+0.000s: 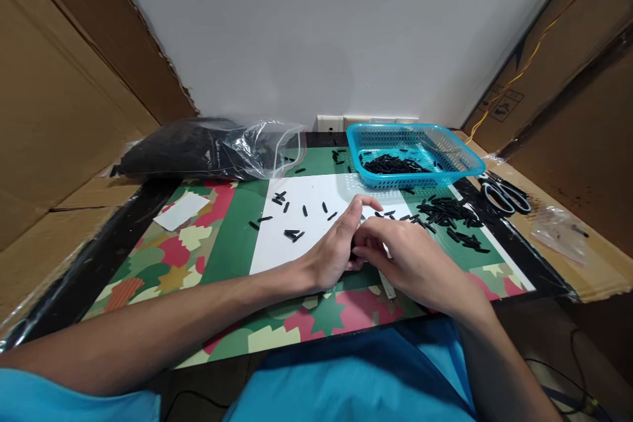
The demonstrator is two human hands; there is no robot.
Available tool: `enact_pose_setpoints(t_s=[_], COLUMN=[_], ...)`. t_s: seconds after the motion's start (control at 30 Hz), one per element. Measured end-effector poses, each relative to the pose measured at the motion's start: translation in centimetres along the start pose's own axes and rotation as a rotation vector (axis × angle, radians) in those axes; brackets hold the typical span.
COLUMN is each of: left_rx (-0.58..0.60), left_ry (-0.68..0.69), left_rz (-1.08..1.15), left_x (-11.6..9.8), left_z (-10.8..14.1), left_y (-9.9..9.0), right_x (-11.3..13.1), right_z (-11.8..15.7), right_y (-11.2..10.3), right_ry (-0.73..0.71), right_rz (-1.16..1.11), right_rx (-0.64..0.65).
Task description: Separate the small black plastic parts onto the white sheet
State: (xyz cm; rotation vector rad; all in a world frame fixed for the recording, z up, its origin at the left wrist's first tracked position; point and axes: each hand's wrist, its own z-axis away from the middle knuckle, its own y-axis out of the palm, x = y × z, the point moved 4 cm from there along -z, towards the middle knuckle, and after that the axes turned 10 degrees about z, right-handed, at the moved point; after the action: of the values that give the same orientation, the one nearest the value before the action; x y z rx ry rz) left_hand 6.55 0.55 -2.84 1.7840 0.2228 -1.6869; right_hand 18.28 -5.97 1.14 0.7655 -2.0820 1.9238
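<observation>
My left hand (341, 244) and my right hand (400, 250) meet near the front of the patterned board. The fingers of my left hand are curled, and something black, mostly hidden, shows between the two hands. My right hand's fingers are closed at the left palm; what they pinch is too small to name. A thin pale strip (388, 286) sticks out below my right hand. Small black pieces (291, 235) lie scattered on the white area to the left, and a pile of black pieces (445, 212) lies to the right.
A blue basket (462, 173) holding black pieces stands at the back right. Scissors (504, 199) and a small clear bag (561, 234) lie at the right. At the back left is a large plastic bag (208, 148) with black contents, and a white paper piece (181, 210) lies before it.
</observation>
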Motion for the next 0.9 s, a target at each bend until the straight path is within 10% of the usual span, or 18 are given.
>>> enact_pose_setpoints(t_s=[0.33,0.9], left_rx=[-0.034,0.033], left_ry=[0.029,0.085], left_rz=[-0.003,-0.024], left_x=[-0.6,-0.3], left_z=[-0.1,0.0], left_y=[0.0,-0.3], right_x=[-2.9,-4.3], right_z=[1.4,1.0], right_y=[-1.2,0.1], right_ry=[0.169,0.298], right_rz=[-0.508,-0.822], right_rx=[-0.347,-0.328])
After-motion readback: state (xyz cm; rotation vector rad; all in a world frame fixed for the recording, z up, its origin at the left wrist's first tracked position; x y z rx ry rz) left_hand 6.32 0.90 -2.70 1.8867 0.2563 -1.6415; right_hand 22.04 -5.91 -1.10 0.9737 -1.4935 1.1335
